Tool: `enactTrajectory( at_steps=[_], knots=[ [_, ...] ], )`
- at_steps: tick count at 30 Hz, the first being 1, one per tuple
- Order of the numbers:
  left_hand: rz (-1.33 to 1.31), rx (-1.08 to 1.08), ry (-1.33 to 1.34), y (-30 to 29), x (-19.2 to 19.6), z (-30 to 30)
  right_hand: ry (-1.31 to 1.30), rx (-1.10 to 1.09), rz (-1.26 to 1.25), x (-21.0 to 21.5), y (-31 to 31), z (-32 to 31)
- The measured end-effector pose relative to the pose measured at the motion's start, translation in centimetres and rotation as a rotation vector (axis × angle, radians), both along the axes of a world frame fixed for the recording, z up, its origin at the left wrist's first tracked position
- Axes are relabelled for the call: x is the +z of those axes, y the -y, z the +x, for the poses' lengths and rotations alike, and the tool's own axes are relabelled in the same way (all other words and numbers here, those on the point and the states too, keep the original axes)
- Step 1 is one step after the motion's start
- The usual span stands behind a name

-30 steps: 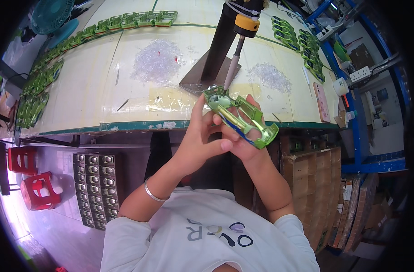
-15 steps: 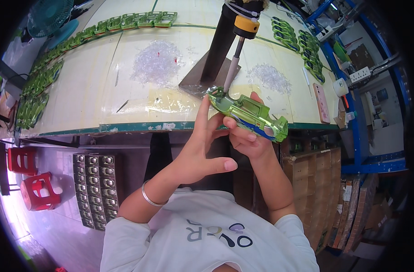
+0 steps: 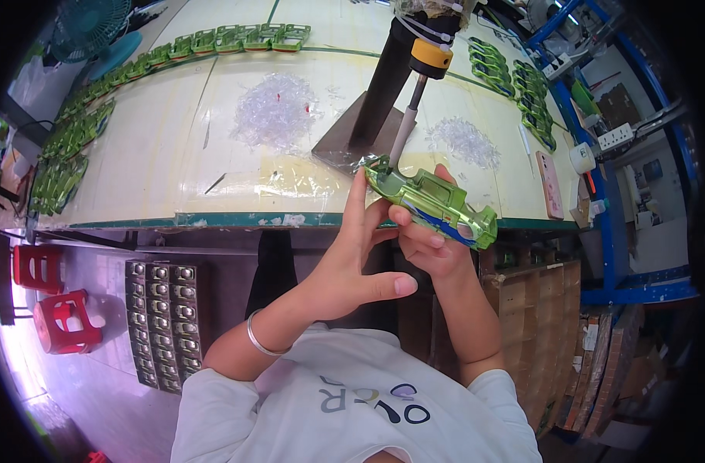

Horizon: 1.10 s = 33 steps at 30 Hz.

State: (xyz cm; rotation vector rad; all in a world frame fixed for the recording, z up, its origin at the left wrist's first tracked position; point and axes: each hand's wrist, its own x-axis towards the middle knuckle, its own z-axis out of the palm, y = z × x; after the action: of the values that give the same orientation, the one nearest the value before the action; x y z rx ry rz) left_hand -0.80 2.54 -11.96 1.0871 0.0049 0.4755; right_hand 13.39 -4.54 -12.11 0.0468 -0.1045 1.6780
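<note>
My right hand [image 3: 433,251] has its fingers clamped around a green toy car body [image 3: 430,202], held at the near edge of the table [image 3: 160,170] with its front end under the tip of the hanging screwdriver [image 3: 408,116]. My left hand [image 3: 352,266] steadies the car's front with raised fingertips, thumb spread apart. Behind the screwdriver's dark post lie piles of clear plastic bits [image 3: 275,112], rows of green parts [image 3: 237,40] and a pink phone [image 3: 551,184].

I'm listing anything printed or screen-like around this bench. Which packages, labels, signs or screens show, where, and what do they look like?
Phone: flat on the table's right end, slim pink rectangle, screen not visible.
Cardboard boxes: stacked under the table's right side, brown, flaps partly open.
Tape roll: right table edge, white ring.
No signs or lit screens show.
</note>
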Motion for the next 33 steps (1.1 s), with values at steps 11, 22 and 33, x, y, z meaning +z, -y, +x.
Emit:
enactTrajectory(
  at_steps=[11,22,33],
  knots=[
    [-0.147,-0.096,-0.249,0.2,-2.1,-1.8,0.16,-0.106,-0.31,-1.6,3.0,-1.4],
    [0.465,0.794,-0.339,-8.0,-1.8,-4.8,1.29,-0.927,-0.583,3.4,7.8,16.4],
    [0.863,0.977,-0.453,-13.1,-3.8,-4.1,3.252,-0.833,-0.686,-2.5,0.0,29.3]
  ],
)
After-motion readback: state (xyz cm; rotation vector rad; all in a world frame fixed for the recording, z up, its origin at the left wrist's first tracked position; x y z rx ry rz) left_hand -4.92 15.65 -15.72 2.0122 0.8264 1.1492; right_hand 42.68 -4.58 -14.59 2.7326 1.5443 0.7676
